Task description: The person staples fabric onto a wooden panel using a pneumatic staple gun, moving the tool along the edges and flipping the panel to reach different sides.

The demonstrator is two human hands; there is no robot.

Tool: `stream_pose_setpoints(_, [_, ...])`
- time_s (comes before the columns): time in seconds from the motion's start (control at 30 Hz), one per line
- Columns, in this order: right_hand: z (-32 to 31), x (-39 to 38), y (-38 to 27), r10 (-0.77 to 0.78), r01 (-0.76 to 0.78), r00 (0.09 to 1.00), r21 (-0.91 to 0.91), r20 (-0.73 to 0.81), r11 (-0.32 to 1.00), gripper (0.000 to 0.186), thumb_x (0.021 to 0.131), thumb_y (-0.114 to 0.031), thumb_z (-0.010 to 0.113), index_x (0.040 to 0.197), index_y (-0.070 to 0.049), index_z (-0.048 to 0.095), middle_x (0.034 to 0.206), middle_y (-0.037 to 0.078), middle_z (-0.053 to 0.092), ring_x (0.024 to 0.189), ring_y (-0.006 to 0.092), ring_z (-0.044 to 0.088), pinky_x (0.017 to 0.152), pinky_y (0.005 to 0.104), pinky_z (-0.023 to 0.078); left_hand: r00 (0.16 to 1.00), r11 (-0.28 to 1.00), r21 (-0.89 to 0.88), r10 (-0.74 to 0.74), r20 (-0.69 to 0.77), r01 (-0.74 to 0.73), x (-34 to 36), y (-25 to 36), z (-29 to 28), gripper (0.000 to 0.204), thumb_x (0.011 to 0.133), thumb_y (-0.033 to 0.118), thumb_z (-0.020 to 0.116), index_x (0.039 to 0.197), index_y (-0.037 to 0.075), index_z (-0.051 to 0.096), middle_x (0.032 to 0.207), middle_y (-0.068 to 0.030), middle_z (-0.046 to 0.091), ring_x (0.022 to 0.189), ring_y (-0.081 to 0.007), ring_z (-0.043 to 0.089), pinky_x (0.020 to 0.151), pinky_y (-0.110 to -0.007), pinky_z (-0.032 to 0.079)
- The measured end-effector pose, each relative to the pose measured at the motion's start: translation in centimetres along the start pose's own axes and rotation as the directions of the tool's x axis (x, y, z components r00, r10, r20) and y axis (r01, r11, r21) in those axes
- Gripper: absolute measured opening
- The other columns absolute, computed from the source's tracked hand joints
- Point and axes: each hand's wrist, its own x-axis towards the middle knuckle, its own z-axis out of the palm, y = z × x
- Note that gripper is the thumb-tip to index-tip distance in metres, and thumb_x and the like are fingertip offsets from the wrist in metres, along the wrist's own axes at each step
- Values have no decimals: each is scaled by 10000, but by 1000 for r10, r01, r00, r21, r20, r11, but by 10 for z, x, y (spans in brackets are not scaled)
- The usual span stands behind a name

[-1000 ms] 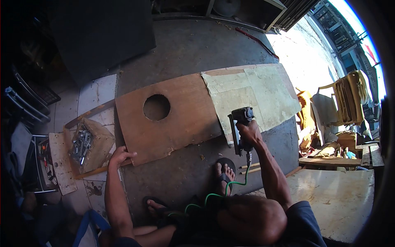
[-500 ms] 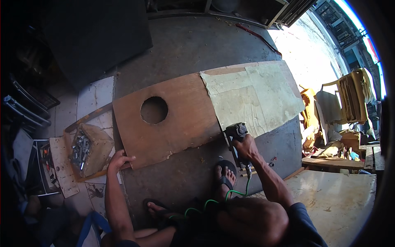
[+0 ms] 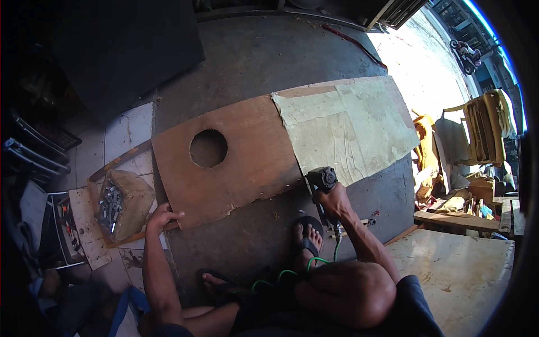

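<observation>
My left hand (image 3: 164,217) grips the near left corner of a brown plywood board (image 3: 241,163), its fingers wrapped round the edge. A round hole (image 3: 208,147) is cut through this board. A pale, patched sheet (image 3: 359,132) forms the board's right part or overlaps it; I cannot tell which. My right hand (image 3: 334,201) is closed on a black pneumatic nail gun (image 3: 325,177) with a coiled green hose (image 3: 286,276). The gun stands at the near edge where brown and pale surfaces meet. Its tip is hidden.
A block-shaped container of metal bits (image 3: 137,199) lies left. Tools (image 3: 66,224) and metal tubing (image 3: 33,151) are beyond it. A dark panel (image 3: 118,50) stands at top left. At right are stacked wooden scraps (image 3: 483,126), a pale board (image 3: 449,269) and, outside, a motorbike (image 3: 466,56).
The nail gun has moved down and a little left to the boards' near edge. The boards appear slightly higher in view. A motorbike has appeared outside at top right.
</observation>
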Motion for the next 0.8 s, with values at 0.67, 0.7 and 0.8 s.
stream_pose_setpoints(0.67, [-25, -6, -15, 21, -21, 999, 4, -28, 1000, 363, 785, -244, 634, 984, 49, 713, 793, 220, 709, 743, 287, 699, 727, 407, 546, 989, 994, 56, 95, -114, -89, -7, -7, 11, 645, 752, 101, 803, 1332, -51, 565, 1227, -137, 678, 1158, -241, 623, 1059, -340, 421])
stream_pose_setpoints(0.7, [-19, -6, -14, -15, 16, 999, 34, -48, 999, 347, 785, -239, 632, 951, 55, 712, 778, 239, 704, 741, 315, 711, 729, 415, 551, 991, 996, 38, 81, -110, -77, -7, -8, 10, 633, 749, 92, 803, 1321, -52, 572, 1211, -135, 683, 1127, -238, 638, 1033, -337, 441])
stream_pose_setpoints(0.8, [-16, -5, -8, -37, 38, 999, 43, -24, 998, 307, 798, -216, 626, 916, 53, 713, 786, 247, 713, 765, 353, 726, 750, 426, 556, 994, 998, 4, 58, -98, -58, -4, -10, 10, 628, 742, 78, 803, 1312, -51, 575, 1196, -131, 685, 1090, -235, 652, 1003, -336, 465])
